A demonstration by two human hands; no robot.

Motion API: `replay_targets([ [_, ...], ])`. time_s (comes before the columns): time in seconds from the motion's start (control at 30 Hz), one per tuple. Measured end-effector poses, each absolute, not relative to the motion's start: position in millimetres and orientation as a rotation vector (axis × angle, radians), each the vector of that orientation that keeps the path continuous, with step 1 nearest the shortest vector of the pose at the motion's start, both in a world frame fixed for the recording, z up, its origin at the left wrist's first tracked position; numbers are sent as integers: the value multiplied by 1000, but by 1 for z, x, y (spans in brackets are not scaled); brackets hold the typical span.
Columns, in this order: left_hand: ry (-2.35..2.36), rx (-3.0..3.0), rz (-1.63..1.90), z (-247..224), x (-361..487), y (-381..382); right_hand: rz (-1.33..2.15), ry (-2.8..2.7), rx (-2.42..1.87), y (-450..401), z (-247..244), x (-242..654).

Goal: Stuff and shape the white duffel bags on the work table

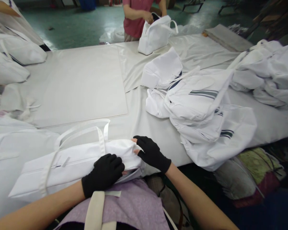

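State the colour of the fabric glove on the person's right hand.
The fabric glove is black, clearest in the head view.

Bag (74, 161) on near edge of table (156, 131), heaped bags (201, 110) right, co-worker (135, 24) behind

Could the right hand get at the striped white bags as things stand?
Probably yes: no object shows between the right hand and the striped white bags, though it is touching the long bag.
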State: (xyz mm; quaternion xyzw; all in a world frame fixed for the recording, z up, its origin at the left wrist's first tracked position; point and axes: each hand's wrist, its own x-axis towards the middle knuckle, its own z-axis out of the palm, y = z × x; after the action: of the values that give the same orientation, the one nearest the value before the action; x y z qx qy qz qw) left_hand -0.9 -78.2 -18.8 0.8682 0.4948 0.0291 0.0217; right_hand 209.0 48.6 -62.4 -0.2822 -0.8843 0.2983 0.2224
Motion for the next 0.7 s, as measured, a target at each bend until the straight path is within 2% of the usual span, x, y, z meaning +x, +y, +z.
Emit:
replay_targets([
  [0.17,1575,2377,345,12,-24,-36,1109,-2635,-523,84,-72,189],
  [0.23,1648,2399,204,17,-35,-14,1157,-2606,-533,87,-76,185],
  [0.33,1543,2379,-224,16,-40,6,1075,-2577,-616,84,-82,184],
  [0.4,1502,2349,-371,13,-37,11,955,-2594,-650,79,-87,184],
  [0.6,1622,2317,-258,-3,-24,-3,596,-2517,-648,55,-100,190],
  [0.7,1663,2554,-208,-12,-21,-22,731,-2402,-634,53,-97,196],
])
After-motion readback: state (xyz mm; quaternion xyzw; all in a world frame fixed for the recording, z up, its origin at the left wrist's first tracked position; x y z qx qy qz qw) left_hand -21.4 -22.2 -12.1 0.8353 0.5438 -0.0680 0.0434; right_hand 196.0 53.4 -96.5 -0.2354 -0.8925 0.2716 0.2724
